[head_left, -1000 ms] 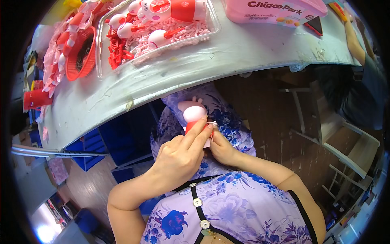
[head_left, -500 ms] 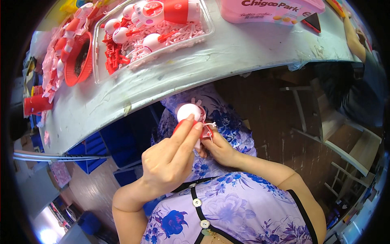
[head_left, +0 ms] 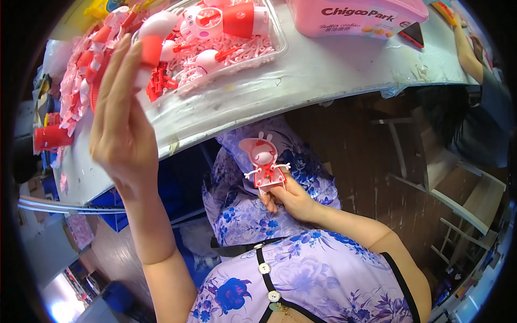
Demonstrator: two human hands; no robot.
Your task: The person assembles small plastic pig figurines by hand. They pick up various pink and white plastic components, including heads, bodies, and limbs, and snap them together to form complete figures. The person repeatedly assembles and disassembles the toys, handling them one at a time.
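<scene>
Below the worktop's near edge [head_left: 301,98], steady the open pink figure [head_left: 264,159] level, pinched at its base in the right hand [head_left: 290,198], while grasping the red-and-white shell [head_left: 153,49] in the left hand [head_left: 119,126] near the left end.

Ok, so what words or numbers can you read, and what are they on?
Pink tub: big dark lettering, readable, but I can't copy it out.
Below that: smaller print, likewise not copied.
Tub's right end: a tiny mark, too small to read.
Toy in the right hand: no writing seen.
</scene>
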